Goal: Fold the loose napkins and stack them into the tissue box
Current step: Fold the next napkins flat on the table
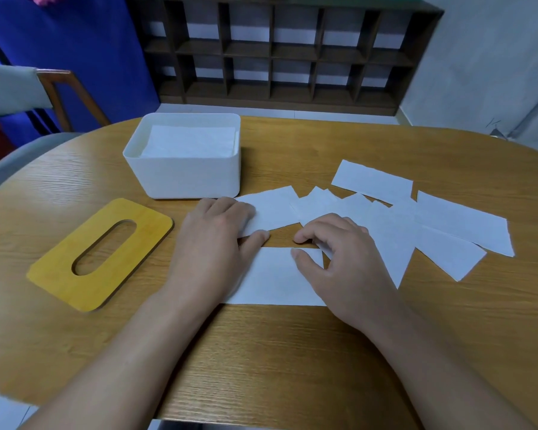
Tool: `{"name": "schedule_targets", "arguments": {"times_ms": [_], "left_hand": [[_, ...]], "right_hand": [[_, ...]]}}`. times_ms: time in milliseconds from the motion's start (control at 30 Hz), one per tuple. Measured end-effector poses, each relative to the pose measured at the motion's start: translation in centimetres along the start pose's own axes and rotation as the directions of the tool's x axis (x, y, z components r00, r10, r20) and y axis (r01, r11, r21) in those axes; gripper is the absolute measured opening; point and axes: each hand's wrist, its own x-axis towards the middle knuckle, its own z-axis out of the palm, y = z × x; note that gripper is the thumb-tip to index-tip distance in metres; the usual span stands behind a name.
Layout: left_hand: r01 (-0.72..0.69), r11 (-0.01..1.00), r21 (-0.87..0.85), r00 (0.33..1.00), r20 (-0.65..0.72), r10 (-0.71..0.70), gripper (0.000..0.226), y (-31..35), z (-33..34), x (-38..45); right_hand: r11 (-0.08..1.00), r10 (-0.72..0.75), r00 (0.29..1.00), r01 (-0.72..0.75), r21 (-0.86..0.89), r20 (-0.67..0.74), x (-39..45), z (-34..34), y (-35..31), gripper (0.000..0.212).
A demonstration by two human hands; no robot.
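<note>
A: Where's the napkin?
B: Flat on the worktop, between both hands, long axis left-right. Left hand lies flat, fingers straight, pressing its left end and a loose napkin. Right hand is curled, pinching the top right corner.
A: Box?
B: Tissue box beyond the left hand, nearer that side.

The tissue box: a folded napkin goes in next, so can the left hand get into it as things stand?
Probably yes. The tissue box stands open just beyond the left hand, its yellow lid lying off to the side on the table. Nothing stands between them, and the stack inside sits below the rim.
</note>
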Motion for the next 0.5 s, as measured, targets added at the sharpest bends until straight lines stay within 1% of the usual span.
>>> {"name": "schedule_targets", "arguments": {"times_ms": [100, 133, 200, 267, 333, 400, 500], "left_hand": [[-0.001, 0.999, 0.04, 0.999, -0.035, 0.002, 0.011, -0.1, 0.0, 0.2], [0.008, 0.998, 0.062, 0.999, -0.045, -0.006, 0.008, -0.2, -0.1, 0.3], [0.022, 0.995, 0.093, 0.999, -0.051, -0.018, 0.009, -0.2, -0.1, 0.3], [0.017, 0.996, 0.083, 0.998, -0.068, -0.011, 0.008, -0.1, -0.3, 0.1], [0.031, 1.0, 0.002, 0.994, -0.102, -0.031, 0.008, 0.3, -0.8, -0.1], [0.041, 0.992, -0.122, 0.988, -0.142, -0.059, 0.008, 0.8, -1.5, -0.3], [0.023, 0.926, -0.378, 0.986, -0.146, -0.084, 0.009, 1.5, -2.6, -0.9]], "right_hand": [[1.0, 0.005, 1.0, -0.004, -0.012, 0.009, 0.0, -0.1, -0.1, 0.008], [1.0, 0.007, 1.0, -0.007, -0.012, 0.013, 0.0, -0.1, -0.1, 0.008], [1.0, 0.015, 1.0, -0.014, -0.008, 0.021, 0.0, -0.2, -0.1, 0.008], [1.0, 0.027, 0.999, -0.028, 0.002, 0.024, 0.0, -0.4, -0.3, 0.009], [0.999, 0.038, 0.999, -0.038, 0.017, 0.016, -0.1, -0.4, -0.4, 0.013], [0.998, 0.042, 0.999, -0.041, 0.056, -0.018, -0.1, -0.3, -0.4, 0.023], [0.983, 0.09, 0.99, -0.07, 0.171, -0.113, 0.0, -0.9, -0.9, 0.053]]}}
